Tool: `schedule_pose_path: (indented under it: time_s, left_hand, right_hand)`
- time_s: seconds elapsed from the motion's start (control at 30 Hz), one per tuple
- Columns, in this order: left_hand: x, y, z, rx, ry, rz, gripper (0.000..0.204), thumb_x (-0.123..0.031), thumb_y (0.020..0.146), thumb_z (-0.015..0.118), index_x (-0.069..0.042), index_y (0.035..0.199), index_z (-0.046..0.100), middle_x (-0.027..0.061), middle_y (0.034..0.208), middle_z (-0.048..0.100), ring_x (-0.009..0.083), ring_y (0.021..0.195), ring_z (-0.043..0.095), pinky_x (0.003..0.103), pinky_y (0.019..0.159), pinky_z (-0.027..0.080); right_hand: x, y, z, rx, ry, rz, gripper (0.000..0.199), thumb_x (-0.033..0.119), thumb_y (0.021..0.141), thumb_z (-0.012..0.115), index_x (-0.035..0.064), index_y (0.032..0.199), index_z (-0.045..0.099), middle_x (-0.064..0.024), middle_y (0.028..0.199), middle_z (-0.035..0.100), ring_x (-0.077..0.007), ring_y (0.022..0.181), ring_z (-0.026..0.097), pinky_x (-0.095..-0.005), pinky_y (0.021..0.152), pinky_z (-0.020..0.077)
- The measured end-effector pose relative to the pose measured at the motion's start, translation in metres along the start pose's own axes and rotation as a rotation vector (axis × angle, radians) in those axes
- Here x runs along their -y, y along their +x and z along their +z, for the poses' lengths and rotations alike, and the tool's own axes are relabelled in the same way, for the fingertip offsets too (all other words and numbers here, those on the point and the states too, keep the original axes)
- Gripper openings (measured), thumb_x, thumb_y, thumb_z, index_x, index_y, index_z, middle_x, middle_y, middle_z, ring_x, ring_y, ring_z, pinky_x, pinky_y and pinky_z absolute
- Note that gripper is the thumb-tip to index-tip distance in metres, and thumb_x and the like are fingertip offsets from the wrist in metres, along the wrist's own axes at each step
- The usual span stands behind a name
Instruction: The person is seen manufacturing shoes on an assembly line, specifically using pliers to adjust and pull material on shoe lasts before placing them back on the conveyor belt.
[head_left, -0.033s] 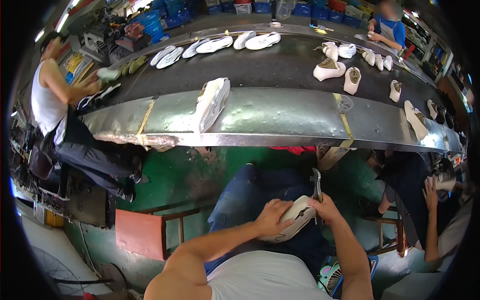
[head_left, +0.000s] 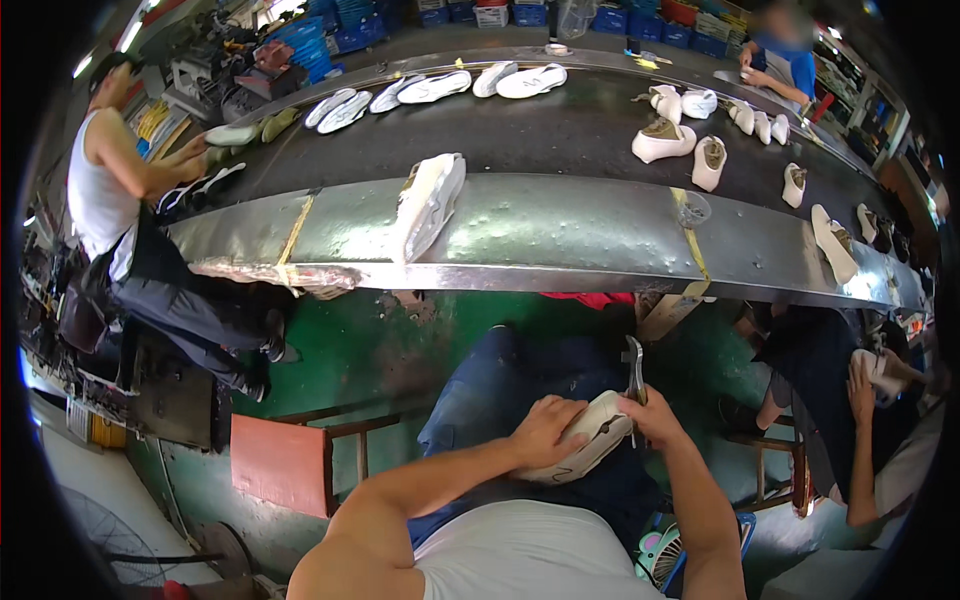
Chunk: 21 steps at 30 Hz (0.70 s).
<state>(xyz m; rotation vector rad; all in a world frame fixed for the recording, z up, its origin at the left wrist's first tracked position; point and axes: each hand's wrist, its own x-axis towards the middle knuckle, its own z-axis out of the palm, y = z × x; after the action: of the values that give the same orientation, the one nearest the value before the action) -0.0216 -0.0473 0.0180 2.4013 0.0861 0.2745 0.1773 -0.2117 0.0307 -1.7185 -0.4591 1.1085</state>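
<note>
Across my lap, on dark blue trousers, rests a cream shoe upper with a dark line along its side. My left hand lies over its left part, fingers bent around it and gripping. At its other end my right hand is closed around silver metal pliers, whose curved head points up and away from me. The right thumb and fingers are also against the shoe's end. Their lower handle shows just below the hand. The underside of the shoe is hidden.
Ahead runs a metal-edged bench with a white shoe near its edge. Rows of white soled shoes and cream uppers stand beyond. A red-topped stool is left. Co-workers stand left, sit right and work at far right.
The dark gap along the shoe's side looks narrower. My hands hold nearly the same place. The co-worker seated at right now shows a pale shoe in hand, and the view has shifted slightly.
</note>
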Motion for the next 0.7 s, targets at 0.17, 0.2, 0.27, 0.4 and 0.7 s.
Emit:
schedule_pose_path:
  time_s: [0.17,0.2,0.27,0.4,0.7]
  left_hand:
    - [0.022,0.02,-0.009,-0.003,0.01,0.182,0.026,-0.029,0.092,0.061,-0.005,0.104,0.056,0.0137,0.08,0.065,0.0351,0.076,0.064,0.047,0.076,0.049]
    - [0.025,0.022,-0.013,-0.01,0.009,0.178,0.026,-0.029,0.092,0.061,-0.005,0.104,0.056,0.0137,0.08,0.065,0.0351,0.076,0.064,0.047,0.076,0.049]
    - [0.034,0.027,-0.02,0.056,0.066,0.294,0.021,-0.029,0.096,0.059,-0.007,0.095,0.059,0.015,0.071,0.063,0.036,0.067,0.063,0.042,0.066,0.05]
    - [0.051,0.037,-0.001,-0.317,-0.498,-0.142,0.04,-0.036,0.104,0.05,-0.005,0.079,0.06,0.0071,0.061,0.055,0.0221,0.057,0.057,0.036,0.058,0.046]
    - [0.067,0.034,0.011,-0.601,-0.999,-0.709,0.058,-0.04,0.104,0.049,0.001,0.144,0.041,0.0212,0.139,0.051,0.0314,0.129,0.05,0.042,0.107,0.041]
  right_hand:
    - [0.004,-0.006,0.007,0.129,0.122,-0.042,0.043,0.021,0.078,0.078,0.0021,0.111,0.057,-0.0049,0.098,0.063,-0.0137,0.086,0.06,-0.0298,0.08,0.0505]
    - [0.008,-0.01,0.007,0.161,0.151,-0.06,0.047,0.019,0.076,0.079,0.0027,0.114,0.056,-0.0058,0.105,0.062,-0.0145,0.092,0.059,-0.0303,0.085,0.0495]
    - [0.016,-0.015,0.01,0.197,0.176,-0.073,0.051,0.017,0.074,0.08,0.0033,0.116,0.054,-0.0068,0.112,0.062,-0.0152,0.098,0.059,-0.0308,0.09,0.0486]
    - [0.031,-0.016,0.014,0.246,0.2,-0.119,0.052,0.011,0.071,0.081,0.0059,0.114,0.051,-0.0086,0.122,0.06,-0.0163,0.104,0.057,-0.0313,0.094,0.0472]
    - [0.058,-0.015,0.049,-0.137,-0.409,-0.186,0.046,0.04,0.088,0.069,-0.0007,0.108,0.061,-0.0137,0.09,0.068,-0.0221,0.082,0.066,-0.0368,0.077,0.0519]
